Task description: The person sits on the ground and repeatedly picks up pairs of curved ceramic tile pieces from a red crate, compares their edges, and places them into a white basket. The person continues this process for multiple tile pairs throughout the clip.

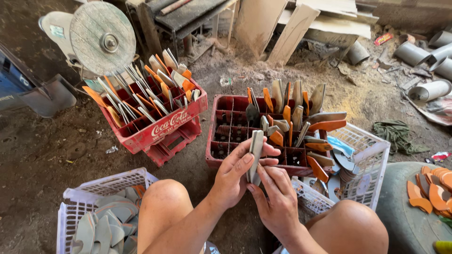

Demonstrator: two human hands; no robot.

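Both my hands hold a thin stack of grey flat pieces [255, 155] upright between my knees. My left hand [235, 173] wraps the stack from the left, fingers over its top half. My right hand [277, 197] pinches its lower edge from below. Just behind the stack stands a red bottle crate [217, 123] with grey and orange curved pieces standing in its cells.
A second red crate [157, 129], tilted and full of thin blades, sits at the left. White baskets lie at lower left [77, 200] and right [367, 162]. A grinding disc [102, 37] stands at top left; grey pipes [428, 89] and planks lie behind. Orange pieces [431, 193] rest at right.
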